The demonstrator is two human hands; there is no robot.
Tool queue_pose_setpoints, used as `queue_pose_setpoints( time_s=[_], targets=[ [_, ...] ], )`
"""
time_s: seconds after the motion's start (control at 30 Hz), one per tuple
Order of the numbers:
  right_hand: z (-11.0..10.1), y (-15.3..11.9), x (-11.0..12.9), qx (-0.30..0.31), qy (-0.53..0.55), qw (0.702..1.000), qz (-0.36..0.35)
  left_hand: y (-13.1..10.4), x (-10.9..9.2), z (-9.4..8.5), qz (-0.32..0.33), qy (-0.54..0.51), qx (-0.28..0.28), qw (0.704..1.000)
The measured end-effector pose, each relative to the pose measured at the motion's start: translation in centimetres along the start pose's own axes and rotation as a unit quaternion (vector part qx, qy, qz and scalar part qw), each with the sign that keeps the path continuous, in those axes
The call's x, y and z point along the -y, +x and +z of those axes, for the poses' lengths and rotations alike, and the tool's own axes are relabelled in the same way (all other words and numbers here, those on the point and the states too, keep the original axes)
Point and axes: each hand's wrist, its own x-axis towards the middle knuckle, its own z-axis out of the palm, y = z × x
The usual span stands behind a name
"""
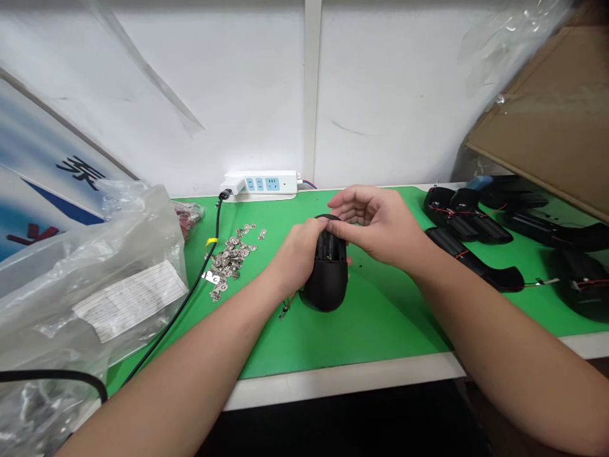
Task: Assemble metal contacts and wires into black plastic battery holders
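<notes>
A black rounded plastic housing (325, 285), with an open slotted compartment in its upper part, is held upright just above the green work surface. My left hand (297, 254) is closed round its left side, thumb at the top. At its upper right edge, the thumb of my right hand (368, 222) presses near the left thumb, while the other fingers curl loosely behind. Whether a small part sits between the thumbs is hidden. A thin red wire with a small metal end (284, 310) hangs out on the left of the housing.
Small metal contact plates (231, 259) lie in a loose pile on the left. Behind them is a white power strip (271, 183) with a black cable (190, 293). Plastic bags (128, 279) cover the left side. Several black housings (476, 254) with wires lie right, below a cardboard box (547, 120).
</notes>
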Motion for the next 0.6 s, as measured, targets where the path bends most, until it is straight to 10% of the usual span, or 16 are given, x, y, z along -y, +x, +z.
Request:
queue_pose_setpoints(
  time_s=[0.6],
  targets=[
    [-1.2,0.0,0.5,0.070,-0.045,0.996,0.028,-0.8,-1.5,0.9,-0.051,-0.058,0.024,0.997]
  ],
)
